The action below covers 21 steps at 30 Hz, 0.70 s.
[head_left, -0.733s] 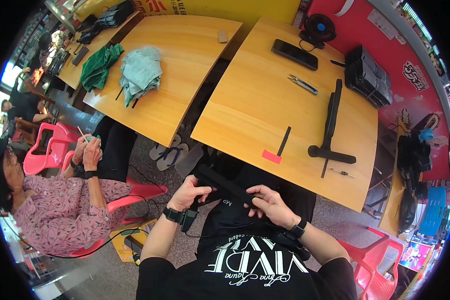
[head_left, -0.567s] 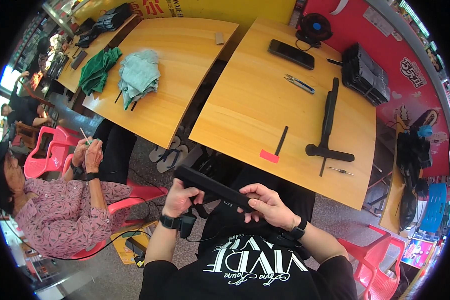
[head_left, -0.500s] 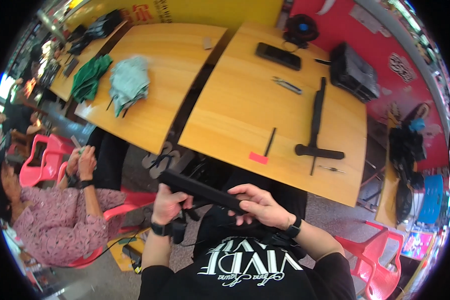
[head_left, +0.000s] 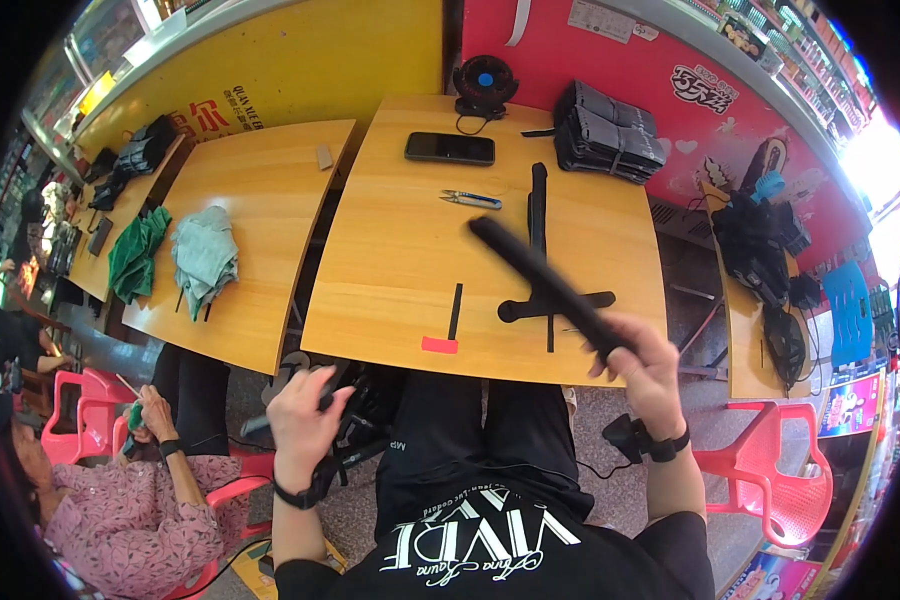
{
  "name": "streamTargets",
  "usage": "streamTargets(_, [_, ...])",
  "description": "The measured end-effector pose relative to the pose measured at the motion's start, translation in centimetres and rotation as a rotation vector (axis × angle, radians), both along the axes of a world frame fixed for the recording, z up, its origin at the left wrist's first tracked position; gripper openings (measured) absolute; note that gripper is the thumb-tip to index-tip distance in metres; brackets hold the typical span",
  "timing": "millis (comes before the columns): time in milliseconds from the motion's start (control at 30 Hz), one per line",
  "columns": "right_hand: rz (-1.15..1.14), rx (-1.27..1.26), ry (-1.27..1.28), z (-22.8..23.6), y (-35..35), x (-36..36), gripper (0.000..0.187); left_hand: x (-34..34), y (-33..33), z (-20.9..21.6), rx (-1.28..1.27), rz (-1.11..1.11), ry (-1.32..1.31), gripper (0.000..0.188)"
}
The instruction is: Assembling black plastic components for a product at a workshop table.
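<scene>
My right hand is closed round the near end of a long, narrow black bar, slightly blurred, which slants up and left over the table. Beneath and beside it lie a long black strip and a shorter black piece with a rounded end. My left hand hangs off the table's front edge with its fingers curled. A dark bit shows at its thumb and a grey end pokes out on its other side; what it holds is unclear.
On the wooden table are thread snips, a phone, a small fan, a bundled black stack and a thin black strip with a red tab. A seated person works at my left; a pink chair stands right.
My left hand has come off the black bar and moved left. My right hand has carried the bar up and right, over the table. The view has also shifted.
</scene>
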State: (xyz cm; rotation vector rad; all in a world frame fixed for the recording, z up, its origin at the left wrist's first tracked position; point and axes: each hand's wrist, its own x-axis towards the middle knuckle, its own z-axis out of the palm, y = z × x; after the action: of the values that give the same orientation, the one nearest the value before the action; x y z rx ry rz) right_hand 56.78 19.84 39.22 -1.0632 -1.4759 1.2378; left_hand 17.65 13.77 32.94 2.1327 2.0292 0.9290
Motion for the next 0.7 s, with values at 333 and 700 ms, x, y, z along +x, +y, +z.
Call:
streamTargets(333, [-0.232,0.003,0.231,-1.4,-1.0,2.3,0.033,7.6,11.5,0.2,0.004,-0.754,0.241,0.041])
streamTargets(700, [-0.409,-0.030,0.421,-3.1,-1.1,3.5,0.030,15.9,16.2,4.0,-0.344,-0.397,-0.399,0.037])
